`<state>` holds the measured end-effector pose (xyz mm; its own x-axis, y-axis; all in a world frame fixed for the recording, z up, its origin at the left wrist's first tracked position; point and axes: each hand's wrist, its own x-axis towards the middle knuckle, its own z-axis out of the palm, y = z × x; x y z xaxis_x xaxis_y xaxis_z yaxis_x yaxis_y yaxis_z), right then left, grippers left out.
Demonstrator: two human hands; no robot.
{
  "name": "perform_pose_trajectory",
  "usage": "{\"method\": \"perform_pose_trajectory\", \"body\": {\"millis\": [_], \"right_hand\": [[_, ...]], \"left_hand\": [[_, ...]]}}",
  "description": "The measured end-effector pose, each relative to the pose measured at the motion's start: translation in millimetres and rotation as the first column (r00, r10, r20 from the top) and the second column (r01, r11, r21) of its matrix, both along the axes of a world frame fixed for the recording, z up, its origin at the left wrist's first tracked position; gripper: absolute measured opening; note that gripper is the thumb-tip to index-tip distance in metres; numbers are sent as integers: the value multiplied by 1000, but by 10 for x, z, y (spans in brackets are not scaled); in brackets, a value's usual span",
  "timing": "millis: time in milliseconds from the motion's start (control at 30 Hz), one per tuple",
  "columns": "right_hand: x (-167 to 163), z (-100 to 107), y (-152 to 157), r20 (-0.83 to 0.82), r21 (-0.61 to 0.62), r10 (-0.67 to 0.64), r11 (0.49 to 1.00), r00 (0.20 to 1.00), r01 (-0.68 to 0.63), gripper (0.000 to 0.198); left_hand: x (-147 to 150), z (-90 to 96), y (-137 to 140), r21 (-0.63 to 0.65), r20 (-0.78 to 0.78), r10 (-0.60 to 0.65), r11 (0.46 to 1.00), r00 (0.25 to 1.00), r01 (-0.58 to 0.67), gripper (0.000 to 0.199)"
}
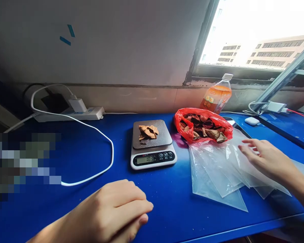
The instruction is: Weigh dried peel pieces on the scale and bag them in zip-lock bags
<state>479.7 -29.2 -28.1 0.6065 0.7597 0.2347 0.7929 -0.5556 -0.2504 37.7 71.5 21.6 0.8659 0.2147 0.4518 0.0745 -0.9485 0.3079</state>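
Note:
My left hand [114, 211] is at the front of the blue table, fingers curled and pressed together; nothing shows in them. My right hand [267, 158] is over the fanned clear plastic bags [218, 173], fingers apart and holding nothing; I cannot tell whether it touches them. Between the hands and farther back stands a white digital kitchen scale [153, 148] with a lit display. Several tan dried slices [148, 132] lie on its dark plate. To its right, an open red plastic bag [186, 116] is full of brown, curled dried slices [205, 130].
Behind the red bag stands a bottle of orange drink [219, 92]. A white cable [96, 128] loops over the left side from a power strip [91, 114]. A phone [230, 119], a white earbud case [252, 121] and a metal post [283, 74] are at the right.

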Motion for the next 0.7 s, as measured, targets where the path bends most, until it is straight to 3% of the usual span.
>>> {"method": "perform_pose_trajectory", "body": {"millis": [100, 267, 400, 533, 700], "right_hand": [[69, -64, 17, 37, -147, -51, 988, 998, 55, 50], [129, -36, 86, -59, -207, -177, 965, 982, 161, 34], [103, 85, 72, -227, -170, -215, 969, 950, 179, 35], [-39, 229, 90, -258, -99, -222, 974, 940, 203, 46], [-97, 307, 108, -362, 18, -170, 982, 917, 189, 36]], "left_hand": [[122, 26, 69, 19, -71, -101, 995, 992, 103, 23], [93, 1, 125, 48, -120, -172, 983, 978, 179, 20], [-17, -16, 196, 58, -68, -140, 988, 988, 144, 20], [-81, -39, 243, 56, -33, -133, 989, 991, 134, 19], [-71, -81, 248, 42, -34, -139, 989, 990, 140, 20]]}}
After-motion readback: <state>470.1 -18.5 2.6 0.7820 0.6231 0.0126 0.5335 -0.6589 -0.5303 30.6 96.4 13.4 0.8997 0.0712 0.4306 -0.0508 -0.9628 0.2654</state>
